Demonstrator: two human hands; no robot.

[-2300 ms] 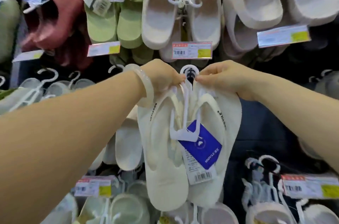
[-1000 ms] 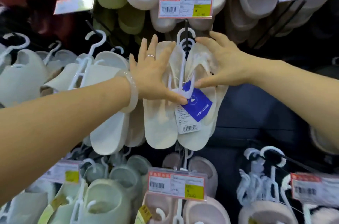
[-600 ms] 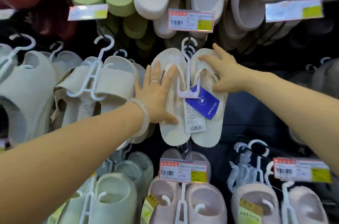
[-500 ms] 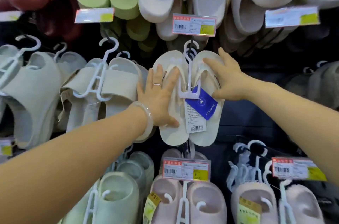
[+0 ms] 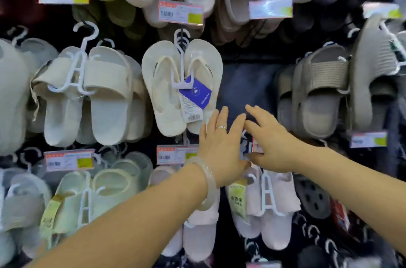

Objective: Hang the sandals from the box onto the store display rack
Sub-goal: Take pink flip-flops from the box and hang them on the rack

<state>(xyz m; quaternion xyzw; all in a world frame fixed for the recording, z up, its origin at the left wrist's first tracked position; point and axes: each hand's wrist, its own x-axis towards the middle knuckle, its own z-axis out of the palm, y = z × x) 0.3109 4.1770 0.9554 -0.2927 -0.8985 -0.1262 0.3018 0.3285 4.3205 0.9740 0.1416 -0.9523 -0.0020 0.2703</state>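
A cream pair of flip-flop sandals [image 5: 162, 89] hangs by a white plastic hanger [image 5: 182, 48] on a rack peg at the centre, with a blue tag [image 5: 195, 93] and a white barcode label dangling from it. My left hand [image 5: 222, 147], wearing a ring and a pale bangle, is below and to the right of the pair, fingers spread, holding nothing. My right hand [image 5: 269, 143] is beside it, also open and empty. Neither hand touches the sandals.
The display rack is dense with hanging footwear: cream slides [image 5: 103, 94] to the left, grey-brown slides [image 5: 318, 94] to the right, pink slides [image 5: 272, 208] below my hands, green and white pairs above. Price labels [image 5: 180, 11] stick out on peg ends. A dark gap [image 5: 246, 85] lies right of the flip-flops.
Both hands have let go of the cream flip-flops and dropped down and to the right. The pair stays hanging on its peg by itself.
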